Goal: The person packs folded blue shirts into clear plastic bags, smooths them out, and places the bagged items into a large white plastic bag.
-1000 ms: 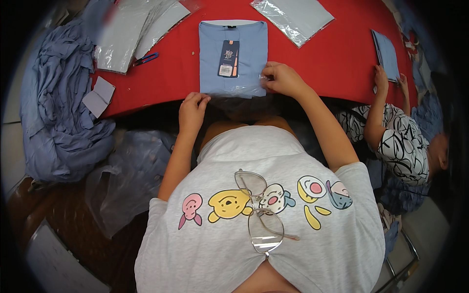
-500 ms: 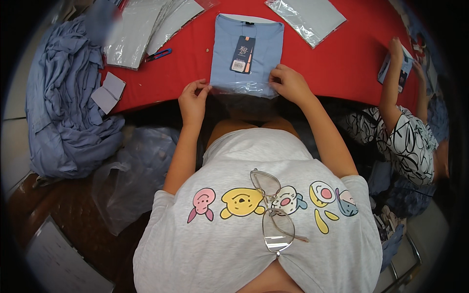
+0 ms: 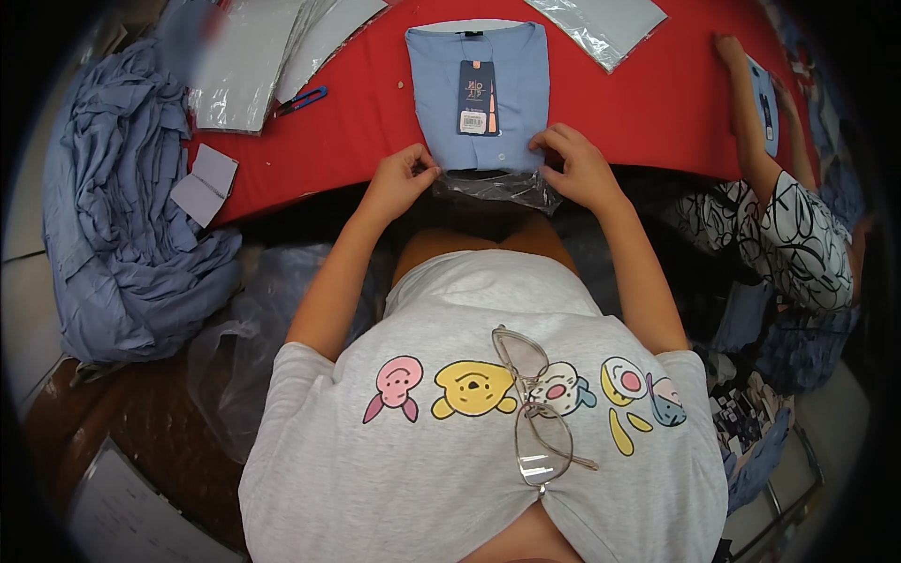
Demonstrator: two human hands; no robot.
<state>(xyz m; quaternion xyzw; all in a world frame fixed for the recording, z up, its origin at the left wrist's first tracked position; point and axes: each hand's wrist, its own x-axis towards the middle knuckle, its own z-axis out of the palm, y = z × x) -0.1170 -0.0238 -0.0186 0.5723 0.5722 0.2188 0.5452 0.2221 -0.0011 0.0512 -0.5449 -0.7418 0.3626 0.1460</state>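
Observation:
A folded light blue shirt [image 3: 434, 98] lies at the red table's near edge, with a dark hang tag [image 3: 477, 103] on its front. Below its lower edge a clear plastic bag [image 3: 502, 190] is bunched, hanging past the table edge. My left hand [image 3: 404, 180] pinches the bag at the shirt's lower left corner. At the lower right corner my right hand [image 3: 577, 169] has its fingers curled around the bag's edge, beside the shirt.
Flat clear packets with white sheets [image 3: 235, 70] and another packet [image 3: 601, 28] lie farther back. A blue thread snipper [image 3: 302, 100] and a folded white card [image 3: 205, 183] sit at left, beside heaped blue cloth [image 3: 122, 206]. A co-worker's arm [image 3: 746, 122] handles another blue shirt at right.
The bag, which covered the shirt's lower part, now lies bunched below its bottom edge. My left hand has moved right and my right hand slightly right. The co-worker's arms shifted.

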